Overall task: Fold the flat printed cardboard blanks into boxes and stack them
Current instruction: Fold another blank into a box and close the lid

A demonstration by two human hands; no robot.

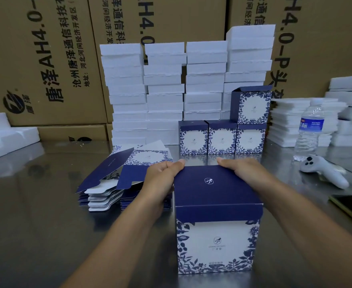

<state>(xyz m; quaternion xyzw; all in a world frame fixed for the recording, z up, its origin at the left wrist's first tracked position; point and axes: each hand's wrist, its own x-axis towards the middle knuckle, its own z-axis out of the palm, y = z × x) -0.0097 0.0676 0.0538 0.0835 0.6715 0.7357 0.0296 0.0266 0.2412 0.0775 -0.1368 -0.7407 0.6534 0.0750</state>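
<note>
Grey steel tabletop point(36, 204): blue-and-white floral cardboard box point(216, 242) stands upright near centre. Left hand point(162, 179) and right hand point(245, 173) clasp its navy lid's far corners, thumbs on top. Stack of flat printed cardboard blanks point(108, 183) lies just left.

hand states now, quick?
Left hand: grips the navy floral cardboard box at its top left corner.
Right hand: on the box's far right top edge; fingers hidden, cannot tell.
</note>
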